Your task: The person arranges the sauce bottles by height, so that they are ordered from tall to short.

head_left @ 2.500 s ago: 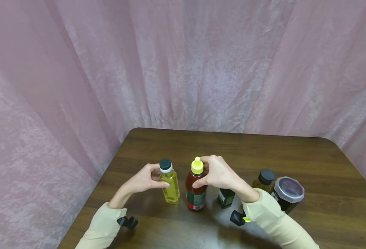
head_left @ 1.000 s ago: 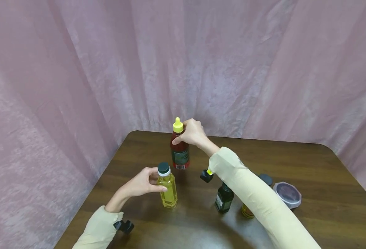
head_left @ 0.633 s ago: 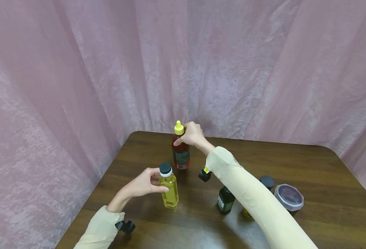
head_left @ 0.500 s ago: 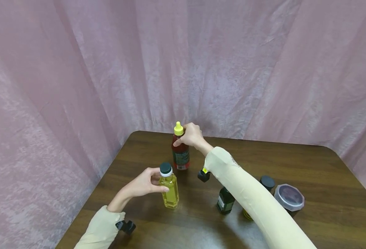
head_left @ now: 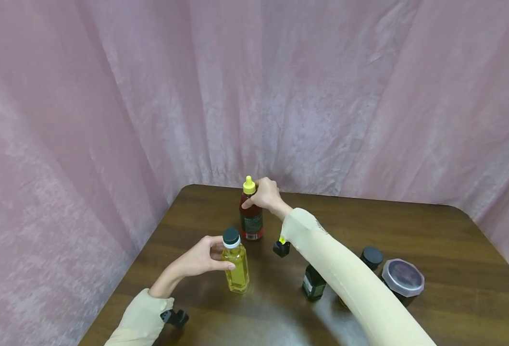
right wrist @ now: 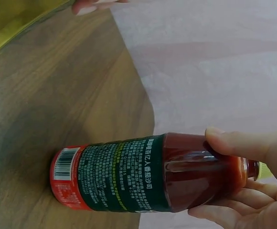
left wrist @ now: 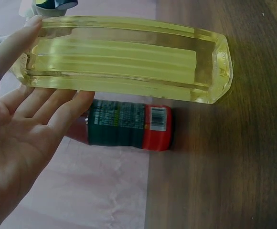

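My left hand [head_left: 202, 257] grips the upper part of an upright oil bottle [head_left: 238, 271], clear with yellow oil and a dark green cap. Its thumb lies across the front; in the left wrist view the fingers pass behind the glass [left wrist: 124, 62]. Farther back, my right hand [head_left: 266, 194] holds a red ketchup bottle [head_left: 252, 223] with a yellow nozzle cap below its neck. Thumb and fingers wrap its shoulder in the right wrist view, where the green label [right wrist: 124, 174] faces the camera. The ketchup bottle stands upright, its base close over the table, just behind the oil bottle.
Under my right forearm is a dark green bottle [head_left: 314, 284] with a pale label. A bottle with a dark cap [head_left: 372, 255], partly hidden by the sleeve, and a jar with a clear lid [head_left: 403, 278] stand to the right. A pink curtain [head_left: 237, 96] hangs behind the wooden table [head_left: 444, 240].
My right hand has carried the ketchup bottle away from me and slightly left, from beside the oil bottle to behind it. Lately it has hardly moved. The left hand keeps its hold in place.
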{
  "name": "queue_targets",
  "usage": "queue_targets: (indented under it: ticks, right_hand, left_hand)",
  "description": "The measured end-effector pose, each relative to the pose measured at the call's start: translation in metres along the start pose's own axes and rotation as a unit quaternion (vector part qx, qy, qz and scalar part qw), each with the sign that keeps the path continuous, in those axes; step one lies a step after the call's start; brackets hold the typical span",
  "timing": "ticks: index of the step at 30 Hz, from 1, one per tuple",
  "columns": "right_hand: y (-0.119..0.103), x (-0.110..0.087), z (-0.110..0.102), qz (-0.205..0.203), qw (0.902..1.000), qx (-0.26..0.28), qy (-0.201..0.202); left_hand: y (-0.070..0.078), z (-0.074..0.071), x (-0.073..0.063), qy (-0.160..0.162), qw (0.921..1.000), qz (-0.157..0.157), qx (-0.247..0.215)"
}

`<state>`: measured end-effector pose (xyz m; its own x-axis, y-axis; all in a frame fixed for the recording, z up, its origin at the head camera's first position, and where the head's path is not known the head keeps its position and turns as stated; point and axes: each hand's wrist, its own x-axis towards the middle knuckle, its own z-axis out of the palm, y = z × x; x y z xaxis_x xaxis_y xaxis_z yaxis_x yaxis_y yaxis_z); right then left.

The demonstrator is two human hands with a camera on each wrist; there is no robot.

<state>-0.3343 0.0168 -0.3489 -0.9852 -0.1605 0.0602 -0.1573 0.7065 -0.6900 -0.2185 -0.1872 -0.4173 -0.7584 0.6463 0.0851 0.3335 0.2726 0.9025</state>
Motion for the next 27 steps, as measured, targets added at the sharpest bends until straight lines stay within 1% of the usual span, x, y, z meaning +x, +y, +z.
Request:
queue_targets:
  ticks: [3,6,8,10,14,19,22,25,27]
  right_hand:
    - [0.0,0.0,0.001,0.003,1.0,-0.001,0.007]
    - [-0.003,0.002,0.002,-0.011,0.9999,0.005,0.009]
    - [-0.004,0.002,0.002,-0.019,0.9998,0.007,-0.006]
    - [-0.004,0.0,0.001,-0.02,0.9993,0.01,-0.03]
    - [-0.004,-0.002,-0.003,-0.007,0.9977,0.02,-0.065]
    - [-0.008,-0.005,-0.017,0.008,0.9951,0.054,-0.082]
    - [-0.013,-0.009,-0.026,0.022,0.9925,0.075,-0.094]
    - [-0.017,-0.013,-0.033,0.031,0.9912,0.087,-0.095]
    - [-0.019,-0.018,-0.036,0.031,0.9914,0.093,-0.087]
  left_hand:
    - [0.0,-0.001,0.0,0.001,1.0,0.005,-0.001]
    - [0.0,-0.003,0.0,0.006,0.9999,0.011,-0.003]
    - [0.0,-0.004,-0.001,0.005,0.9999,0.01,-0.007]
    - [-0.001,-0.004,-0.002,-0.002,0.9999,0.01,-0.01]
    - [-0.003,-0.004,-0.001,-0.01,0.9997,0.013,-0.018]
    - [-0.006,-0.005,0.0,-0.008,0.9993,0.02,-0.029]
    - [-0.008,-0.007,0.0,-0.004,0.9993,0.027,-0.026]
    - [-0.009,-0.009,0.0,0.002,0.9993,0.033,-0.019]
    - [-0.009,-0.01,0.0,0.004,0.9993,0.032,-0.019]
